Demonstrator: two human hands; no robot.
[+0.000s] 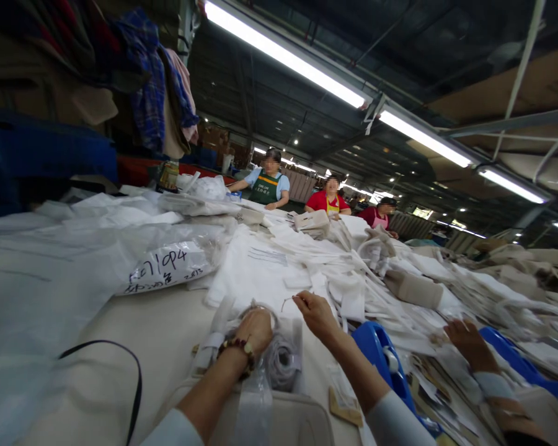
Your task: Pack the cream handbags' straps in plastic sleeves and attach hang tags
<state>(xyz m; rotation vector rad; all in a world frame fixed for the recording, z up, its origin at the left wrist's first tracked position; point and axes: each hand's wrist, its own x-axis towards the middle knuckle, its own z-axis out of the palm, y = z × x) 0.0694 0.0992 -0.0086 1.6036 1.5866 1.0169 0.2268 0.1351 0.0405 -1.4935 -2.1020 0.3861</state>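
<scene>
My left hand (256, 329), with a bead bracelet at the wrist, is closed over a bundle of pale, loosely looped strap (273, 313); its fingertips are hidden. Just right of and below it sits a tight grey-white coil (283, 360). A beige padded case (297, 418) lies in front of me under these bundles, with a strip of clear film (255, 396) across it. To the right, my right hand (315, 313) is raised a little above the table, pinching a short thin cord (287, 301) whose free end points left.
A plastic bag with handwriting (167, 263) lies at left. White and beige pieces (325, 248) are heaped across the table. Blue tape dispensers (381, 353) stand at right, near another person's hand (472, 344). A black strap (137, 378) curves at front left. Several co-workers (267, 183) are beyond.
</scene>
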